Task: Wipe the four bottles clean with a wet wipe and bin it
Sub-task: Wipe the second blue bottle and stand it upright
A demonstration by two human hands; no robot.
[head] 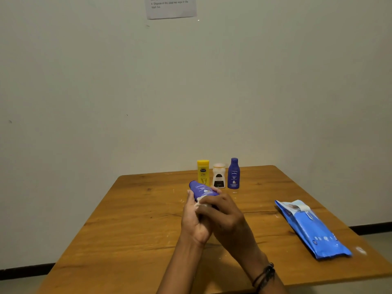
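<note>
Above the wooden table [131,219] my left hand [194,219] grips a blue lotion bottle [201,188], tilted with its base pointing away from me. My right hand [227,215] wraps over the bottle's near end and presses a white wet wipe [201,201] against it; most of the wipe is hidden under the fingers. Three bottles stand upright in a row near the table's far edge: a yellow one [203,171], a white one with a dark label [219,176] and a second blue one [233,174].
A blue pack of wet wipes [311,228] lies on the right side of the table, its flap peeled open. A printed sheet [170,6] hangs on the wall behind. No bin is in view.
</note>
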